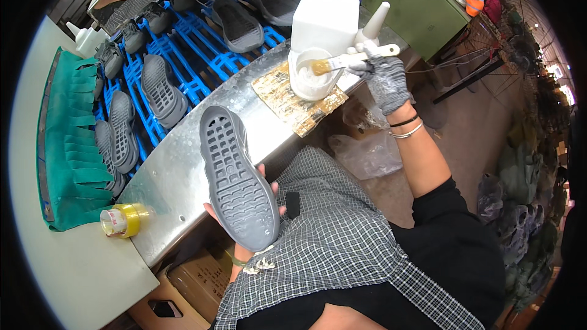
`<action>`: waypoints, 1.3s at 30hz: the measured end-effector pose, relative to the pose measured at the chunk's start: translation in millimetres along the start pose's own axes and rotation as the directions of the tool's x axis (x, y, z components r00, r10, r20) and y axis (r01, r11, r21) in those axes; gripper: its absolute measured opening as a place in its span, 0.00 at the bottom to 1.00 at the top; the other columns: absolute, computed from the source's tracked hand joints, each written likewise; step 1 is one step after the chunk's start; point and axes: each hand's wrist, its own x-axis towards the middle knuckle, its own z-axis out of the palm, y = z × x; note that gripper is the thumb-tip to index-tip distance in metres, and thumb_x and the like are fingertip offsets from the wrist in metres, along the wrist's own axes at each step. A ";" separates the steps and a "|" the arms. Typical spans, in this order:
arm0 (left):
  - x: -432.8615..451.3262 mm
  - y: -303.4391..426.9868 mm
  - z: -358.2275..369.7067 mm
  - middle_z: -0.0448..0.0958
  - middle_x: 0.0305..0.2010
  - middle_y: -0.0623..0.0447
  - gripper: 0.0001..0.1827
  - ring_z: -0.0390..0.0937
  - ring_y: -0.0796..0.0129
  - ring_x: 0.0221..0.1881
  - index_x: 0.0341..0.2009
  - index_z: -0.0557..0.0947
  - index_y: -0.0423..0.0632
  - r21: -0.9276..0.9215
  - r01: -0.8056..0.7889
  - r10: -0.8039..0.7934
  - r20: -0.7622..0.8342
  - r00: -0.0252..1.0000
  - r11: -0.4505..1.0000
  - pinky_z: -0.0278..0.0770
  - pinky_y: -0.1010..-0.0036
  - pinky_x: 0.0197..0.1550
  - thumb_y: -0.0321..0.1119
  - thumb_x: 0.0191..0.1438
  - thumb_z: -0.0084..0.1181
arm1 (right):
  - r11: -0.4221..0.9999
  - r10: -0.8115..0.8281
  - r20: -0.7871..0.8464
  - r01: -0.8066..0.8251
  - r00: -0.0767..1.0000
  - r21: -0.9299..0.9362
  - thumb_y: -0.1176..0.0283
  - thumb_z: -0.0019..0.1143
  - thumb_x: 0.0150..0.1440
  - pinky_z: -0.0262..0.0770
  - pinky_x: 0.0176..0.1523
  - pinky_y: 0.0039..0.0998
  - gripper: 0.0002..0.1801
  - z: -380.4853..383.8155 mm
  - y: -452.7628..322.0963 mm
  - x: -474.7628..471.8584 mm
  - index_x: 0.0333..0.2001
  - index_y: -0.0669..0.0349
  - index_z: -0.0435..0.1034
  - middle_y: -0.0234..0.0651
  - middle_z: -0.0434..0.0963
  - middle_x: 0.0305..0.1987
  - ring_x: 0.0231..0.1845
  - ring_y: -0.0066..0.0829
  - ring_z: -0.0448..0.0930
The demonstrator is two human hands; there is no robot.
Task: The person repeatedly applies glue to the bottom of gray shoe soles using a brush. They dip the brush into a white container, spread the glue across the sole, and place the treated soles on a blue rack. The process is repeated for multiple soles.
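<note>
My left hand (250, 211), bare, holds a grey shoe sole (238, 183) from beneath, its grid-patterned hollow side facing up; most of the palm is hidden under it. My right hand (385, 78) wears a grey knit glove and grips a flat brush (348, 60) by its pale handle. The yellowish bristles are at the mouth of a white plastic container (324, 23) with a cut-open round cup at its front, and whitish material shows inside. That container stands on a stained, crusted board (279, 96) at the metal bench's edge. Behind my glove is a white nozzle bottle (377, 20).
Blue racks (197, 68) carry more grey soles and shoe uppers beyond the metal ledge (165, 183). A green fringed curtain (75, 146) hangs at the left, near a yellow tape roll (126, 220). A green cabinet (412, 4) and a wire fan (518, 50) stand at right.
</note>
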 end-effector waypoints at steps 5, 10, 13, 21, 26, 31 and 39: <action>-5.0 -1.5 2.7 0.49 0.73 0.40 0.53 0.64 0.35 0.59 0.73 0.49 0.59 0.003 -0.005 0.005 0.004 1.000 1.000 0.76 0.37 0.45 0.73 0.50 0.49 | 0.959 0.284 -0.259 -0.277 0.923 0.064 0.70 0.54 0.63 0.86 0.36 0.28 0.12 6.8 17.4 -27.6 0.45 0.68 0.70 0.40 0.78 0.39 0.32 0.30 0.83; 5.8 -0.9 -2.9 0.58 0.69 0.38 0.51 0.71 0.34 0.53 0.70 0.56 0.56 0.168 -0.001 0.033 -0.187 0.982 0.986 0.79 0.41 0.37 0.71 0.48 0.50 | 0.833 0.306 0.245 -0.384 0.920 0.399 0.66 0.57 0.62 0.85 0.41 0.31 0.12 93.8 74.8 -28.0 0.44 0.64 0.70 0.40 0.79 0.39 0.35 0.30 0.83; 7.4 0.0 -6.2 0.60 0.67 0.36 0.51 0.72 0.32 0.53 0.70 0.57 0.54 0.164 -0.018 0.051 -0.199 0.979 0.986 0.80 0.40 0.36 0.70 0.48 0.51 | 0.880 0.390 0.151 -0.416 0.908 0.229 0.69 0.52 0.64 0.84 0.44 0.30 0.11 150.3 103.4 -19.5 0.44 0.66 0.69 0.45 0.80 0.43 0.39 0.32 0.84; 7.1 3.6 -4.9 0.63 0.65 0.35 0.49 0.70 0.28 0.54 0.69 0.58 0.52 0.153 -0.044 0.079 -0.233 0.969 0.987 0.80 0.37 0.40 0.71 0.51 0.44 | 0.826 0.553 0.082 -0.558 0.829 0.072 0.71 0.45 0.66 0.82 0.41 0.27 0.14 164.8 120.8 -57.5 0.52 0.68 0.68 0.40 0.81 0.42 0.37 0.30 0.84; 11.4 12.2 -8.0 0.68 0.62 0.37 0.47 0.71 0.29 0.54 0.66 0.62 0.49 0.159 -0.089 0.135 -0.309 0.941 0.983 0.78 0.35 0.41 0.72 0.53 0.39 | 0.676 0.021 0.709 0.512 0.705 -0.529 0.70 0.47 0.63 0.76 0.34 0.26 0.17 118.1 86.2 -132.5 0.55 0.63 0.68 0.37 0.77 0.35 0.32 0.30 0.79; 13.5 15.1 -10.2 0.67 0.62 0.37 0.45 0.67 0.25 0.55 0.67 0.62 0.51 0.148 -0.030 0.073 -0.294 0.953 0.989 0.76 0.36 0.41 0.70 0.54 0.41 | 0.500 -0.129 0.902 0.813 0.412 -0.300 0.68 0.51 0.61 0.77 0.39 0.34 0.18 105.0 67.5 -80.9 0.54 0.56 0.69 0.38 0.78 0.35 0.35 0.35 0.80; 18.7 10.3 -4.4 0.53 0.71 0.38 0.52 0.51 0.25 0.68 0.72 0.53 0.60 0.039 -0.086 0.090 -0.116 0.989 0.996 0.58 0.26 0.59 0.78 0.50 0.40 | 0.648 0.290 0.629 0.336 0.721 -0.683 0.62 0.60 0.59 0.79 0.39 0.30 0.13 167.2 63.8 -40.1 0.41 0.59 0.79 0.35 0.84 0.32 0.33 0.29 0.84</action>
